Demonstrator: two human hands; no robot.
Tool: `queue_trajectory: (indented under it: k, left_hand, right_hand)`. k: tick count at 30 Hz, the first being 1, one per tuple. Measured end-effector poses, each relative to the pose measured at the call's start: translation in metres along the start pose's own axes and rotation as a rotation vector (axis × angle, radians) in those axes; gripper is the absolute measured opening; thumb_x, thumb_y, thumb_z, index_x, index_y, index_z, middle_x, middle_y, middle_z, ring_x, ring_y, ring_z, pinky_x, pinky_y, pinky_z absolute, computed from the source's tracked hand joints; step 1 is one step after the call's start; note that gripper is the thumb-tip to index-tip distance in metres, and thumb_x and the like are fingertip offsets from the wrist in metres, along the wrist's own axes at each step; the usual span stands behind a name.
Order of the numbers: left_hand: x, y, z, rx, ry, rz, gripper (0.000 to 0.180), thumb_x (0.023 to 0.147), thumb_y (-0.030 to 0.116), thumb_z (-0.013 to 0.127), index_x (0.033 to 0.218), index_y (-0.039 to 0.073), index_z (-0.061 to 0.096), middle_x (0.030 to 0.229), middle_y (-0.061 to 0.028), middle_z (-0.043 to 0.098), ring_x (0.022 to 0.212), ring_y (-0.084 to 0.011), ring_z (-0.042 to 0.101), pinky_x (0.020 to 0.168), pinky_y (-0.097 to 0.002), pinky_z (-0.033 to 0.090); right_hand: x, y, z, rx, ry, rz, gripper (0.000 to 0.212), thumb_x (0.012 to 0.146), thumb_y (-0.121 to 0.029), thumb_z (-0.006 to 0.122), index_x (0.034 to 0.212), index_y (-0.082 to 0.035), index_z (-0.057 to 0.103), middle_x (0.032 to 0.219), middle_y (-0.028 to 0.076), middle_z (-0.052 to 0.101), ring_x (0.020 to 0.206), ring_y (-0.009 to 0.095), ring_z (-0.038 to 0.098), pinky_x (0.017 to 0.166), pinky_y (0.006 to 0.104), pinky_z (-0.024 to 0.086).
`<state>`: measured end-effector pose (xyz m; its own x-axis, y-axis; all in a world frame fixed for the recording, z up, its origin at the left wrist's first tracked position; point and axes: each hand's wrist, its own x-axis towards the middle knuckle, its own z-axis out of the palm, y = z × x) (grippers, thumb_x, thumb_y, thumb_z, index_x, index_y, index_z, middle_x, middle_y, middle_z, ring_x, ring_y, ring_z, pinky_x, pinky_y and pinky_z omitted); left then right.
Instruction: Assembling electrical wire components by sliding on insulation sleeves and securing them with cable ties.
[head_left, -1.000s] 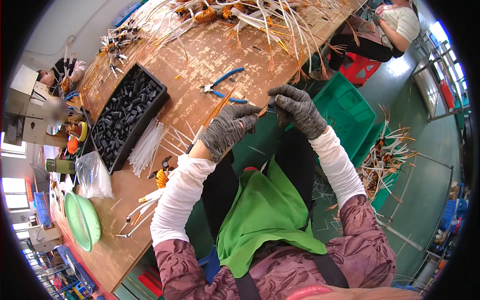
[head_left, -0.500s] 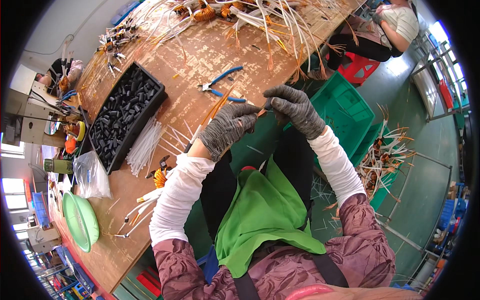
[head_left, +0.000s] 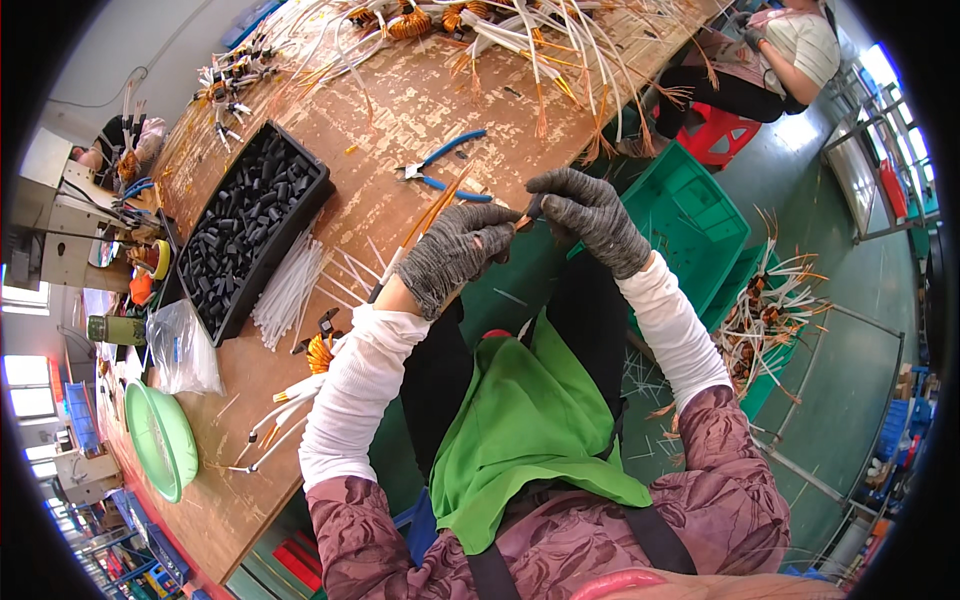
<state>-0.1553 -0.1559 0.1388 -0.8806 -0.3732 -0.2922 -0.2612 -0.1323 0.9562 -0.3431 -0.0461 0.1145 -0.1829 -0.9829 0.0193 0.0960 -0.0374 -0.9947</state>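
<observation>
My left hand (head_left: 455,255), in a grey knit glove, is closed round a wire bundle whose bare copper end (head_left: 522,224) pokes out past the fingertips. Facing it, my gloved right hand (head_left: 592,218) pinches a small black sleeve (head_left: 535,207) right at that copper end. Whether the sleeve is over the strands or only against them, I cannot tell. Orange and white wires (head_left: 430,215) run out behind the left hand. Below the left wrist, a coil wound in orange wire (head_left: 320,353) with white leads lies at the table edge.
On the wooden table (head_left: 370,170) lie blue-handled cutters (head_left: 440,165), a black tray (head_left: 318,190) of black sleeves, white cable ties (head_left: 290,295), and a green basin (head_left: 180,440). Wired coils (head_left: 410,22) pile up at the back. Right of my knees stand green crates (head_left: 690,215). A co-worker (head_left: 790,50) sits far right.
Both hands stay almost in place, meeting at the copper end. The white and orange leads by my left forearm have shifted slightly.
</observation>
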Motion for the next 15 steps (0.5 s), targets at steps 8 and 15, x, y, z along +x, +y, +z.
queue_trajectory:
  k: [8, 15]
  left_hand:
    - [0.000, 0.010, -0.001, -0.045, 0.059, -0.119, 0.032, 0.085, 0.022, 0.059, 0.106, -0.001, 0.061, 0.068, -0.0032, 0.059, 0.053, -0.0075, 0.049, 0.045, -0.0204, 0.036]
    - [0.009, 0.014, -0.001, -0.009, 0.003, -0.092, 0.028, 0.085, 0.022, 0.057, 0.100, -0.001, 0.062, 0.065, -0.0031, 0.058, 0.050, -0.0085, 0.048, 0.043, -0.0219, 0.035]
  right_hand:
    - [0.002, 0.005, 0.000, 0.028, -0.026, -0.036, 0.025, 0.086, -0.011, 0.059, 0.110, -0.003, 0.060, 0.084, 0.001, 0.064, 0.059, 0.004, 0.049, 0.052, 0.0193, 0.042]
    - [0.002, 0.001, 0.000, 0.044, 0.017, 0.009, 0.026, 0.083, -0.015, 0.064, 0.106, -0.003, 0.060, 0.085, 0.000, 0.064, 0.063, 0.004, 0.050, 0.054, 0.0189, 0.043]
